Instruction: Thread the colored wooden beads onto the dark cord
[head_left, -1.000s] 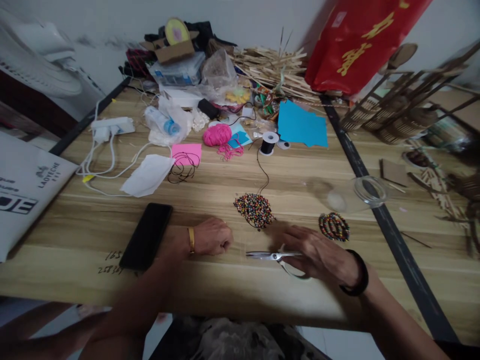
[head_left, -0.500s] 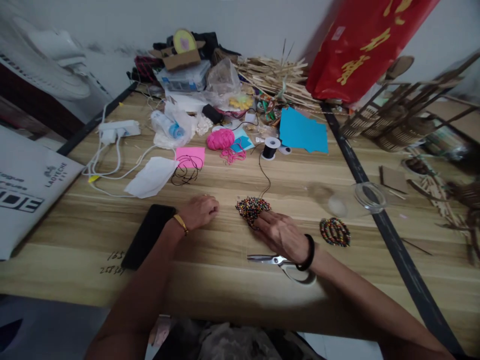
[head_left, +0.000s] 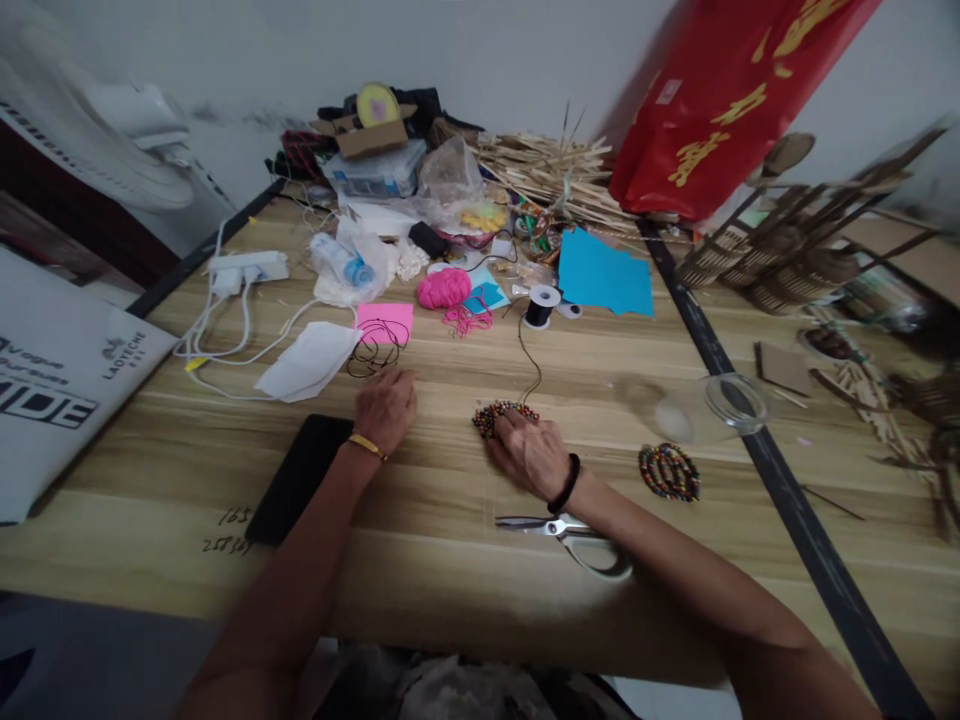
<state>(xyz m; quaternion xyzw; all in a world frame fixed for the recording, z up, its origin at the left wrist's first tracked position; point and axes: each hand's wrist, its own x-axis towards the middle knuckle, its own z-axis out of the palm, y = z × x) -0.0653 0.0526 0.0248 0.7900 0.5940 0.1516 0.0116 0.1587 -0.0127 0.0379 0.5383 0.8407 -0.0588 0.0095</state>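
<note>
My right hand (head_left: 529, 452) lies flat with its fingers over a heap of small multicoloured beads (head_left: 491, 413), covering most of it. A thin black cord runs from the heap up to a black thread spool (head_left: 538, 307). My left hand (head_left: 386, 407) rests on the wooden table (head_left: 450, 570) with its fingers curled together. Its fingertips are just below a loose coil of black cord (head_left: 373, 347) on a pink paper (head_left: 386, 320). Whether the fingers touch the coil I cannot tell. Scissors (head_left: 561, 528) lie by my right wrist.
A black phone (head_left: 300, 478) lies left of my left arm. Beaded bracelets (head_left: 669, 472) and a glass jar on its side (head_left: 701, 400) are to the right. Pink yarn (head_left: 444, 288), blue paper (head_left: 604, 272), a white cloth (head_left: 307, 360), a power strip (head_left: 247, 267) and clutter fill the back.
My right hand left the scissors and moved up-left onto the bead heap. My left hand slid forward from the table's near part toward the black cord coil.
</note>
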